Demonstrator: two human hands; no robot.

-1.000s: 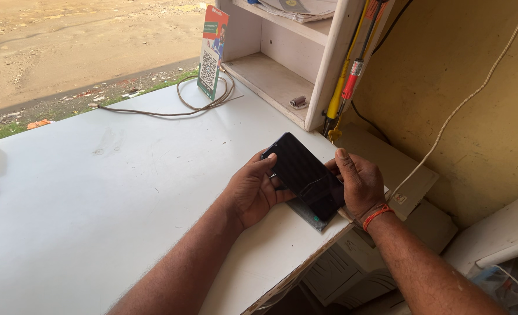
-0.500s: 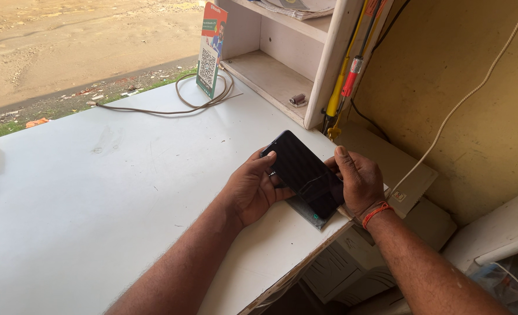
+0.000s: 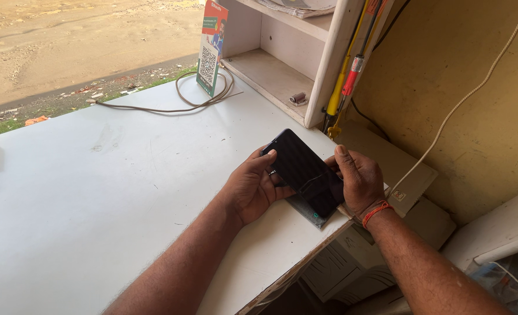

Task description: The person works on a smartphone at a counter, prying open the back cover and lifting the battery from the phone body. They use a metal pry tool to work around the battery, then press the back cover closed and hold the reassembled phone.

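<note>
A black phone (image 3: 305, 174) lies tilted at the desk's (image 3: 95, 192) near right edge, over what seems a thin grey panel (image 3: 310, 213). The left hand (image 3: 254, 188) clasps its nine o'clock side, the right hand (image 3: 359, 181) its three o'clock side, fingers curled around it. A brown cable (image 3: 194, 100) coils at eleven o'clock.

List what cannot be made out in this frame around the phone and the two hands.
- Phone, head view: its lower end is covered by the right hand; the dark face shows no detail.
- Flat grey piece under the phone: mostly hidden by it, kind unclear.
- Left hand: fingertips behind the phone's edge are hidden.
- Small object on the shelf: too small to identify.
- Papers on the upper shelf: cut off by the top edge.
</note>
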